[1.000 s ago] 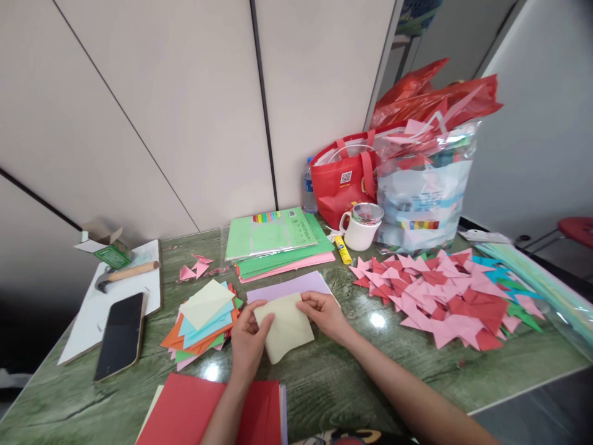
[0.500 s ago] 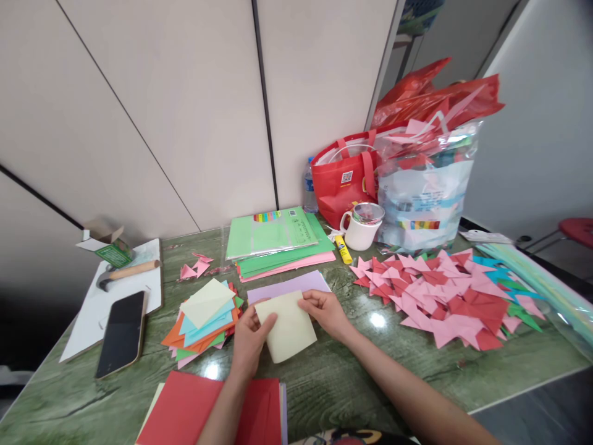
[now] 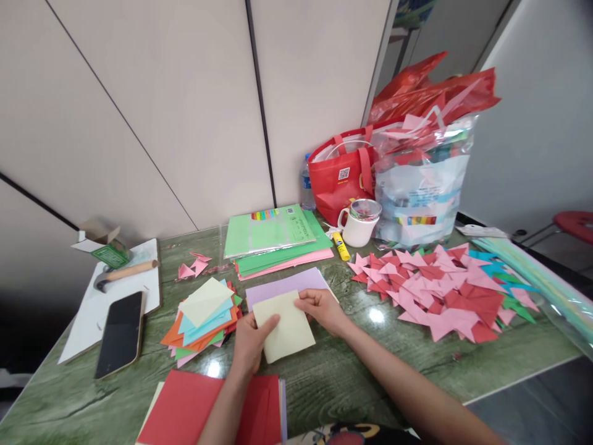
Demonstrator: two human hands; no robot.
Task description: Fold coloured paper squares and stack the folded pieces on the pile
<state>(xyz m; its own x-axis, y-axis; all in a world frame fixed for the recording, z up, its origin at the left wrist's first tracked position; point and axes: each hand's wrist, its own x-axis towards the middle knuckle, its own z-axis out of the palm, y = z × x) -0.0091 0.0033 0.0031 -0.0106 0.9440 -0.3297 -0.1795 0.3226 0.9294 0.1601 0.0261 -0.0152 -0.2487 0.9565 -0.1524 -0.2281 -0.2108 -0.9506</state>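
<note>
A pale yellow square sheet of paper [image 3: 288, 330] is held up just above the table, tilted toward me. My left hand [image 3: 250, 340] grips its left edge, the thumb lying on the front face and the fingers behind. At the upper right corner, my right hand [image 3: 320, 309] pinches the sheet between thumb and fingers. Behind it lies a purple sheet [image 3: 282, 285], partly covered. Left of my hands is a loose pile of coloured paper squares [image 3: 206, 315]. Under my left forearm sits a stack topped by red paper [image 3: 183, 405].
Folded pink and red paper pieces [image 3: 445, 290] spread at right. Green paper packs [image 3: 269, 233], a glue stick [image 3: 341, 246], a lidded white mug [image 3: 359, 225], a red bag [image 3: 340, 179] and a clear bag [image 3: 419, 191] stand behind. A phone [image 3: 120, 334] and hammer [image 3: 125, 274] lie left.
Both hands keep their hold on the pale yellow sheet, which has barely shifted. The whole view has moved slightly.
</note>
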